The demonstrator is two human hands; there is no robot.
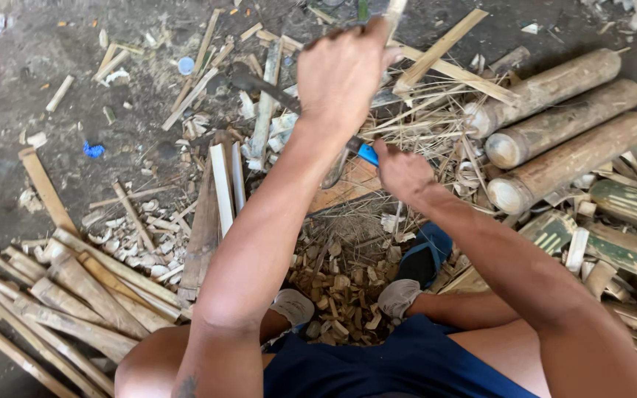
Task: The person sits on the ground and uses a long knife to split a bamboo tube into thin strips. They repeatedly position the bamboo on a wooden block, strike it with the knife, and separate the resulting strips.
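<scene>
My left hand (342, 72) is raised at the top centre, shut on a thin bamboo strip (394, 9) that runs up out of view. Lower and to the right, my right hand (402, 174) grips the blue handle (368, 154) of a knife. Its dark blade (263, 87) reaches up and left behind my left forearm. Beneath both hands lies a flat wooden block (352, 184) among dry fibres. A heap of small bamboo chips (340, 287) sits between my feet.
Three thick round bamboo logs (562, 121) lie at the right, with green split pieces (632, 206) below them. Several long split slats (75, 302) are stacked at the lower left. Strips and shavings (186, 96) litter the dirt ground.
</scene>
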